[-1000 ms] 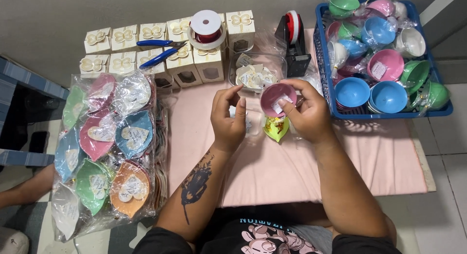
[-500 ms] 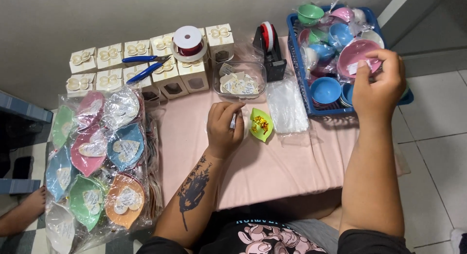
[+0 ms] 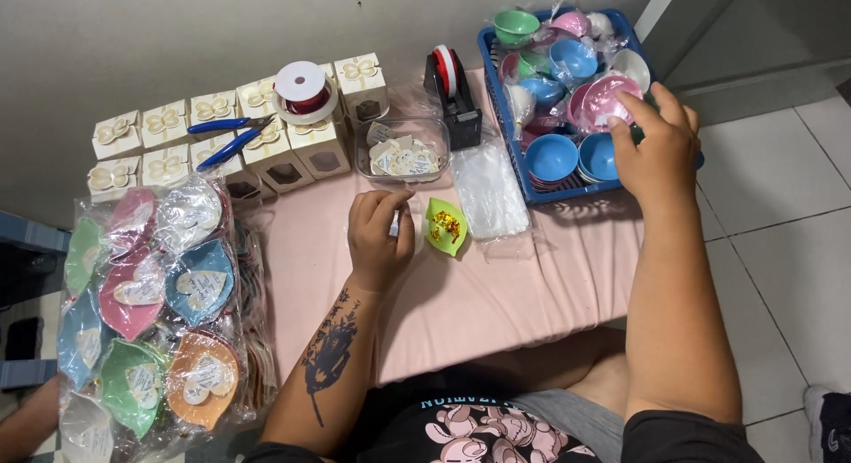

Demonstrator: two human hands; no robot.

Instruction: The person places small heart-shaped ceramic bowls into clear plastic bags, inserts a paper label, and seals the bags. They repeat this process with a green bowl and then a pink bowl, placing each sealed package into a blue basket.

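Pink and wrapped in clear film, the bowl [image 3: 605,98] sits at the edge of the blue basket [image 3: 567,194] among other coloured bowls, at the far right of the pink desk [image 3: 496,295]. The right hand [image 3: 658,148] rests on it, fingers [image 3: 640,104] spread wide over its rim and the basket's side; whether they grip it I cannot tell. The left hand [image 3: 379,234] lies near the middle of the desk, fingers [image 3: 390,204] curled close together, pinching something small and pale that is too small to make out. Just beside it sits a green leaf-shaped dish [image 3: 446,225] with gold bits inside, next to a stack of clear bags [image 3: 489,190] and a clear tray of tags [image 3: 403,149].

Half a second ago the right hand held the pink bowl above the basket; now it is lower, with the bowl down among the others. The left hand has barely shifted.
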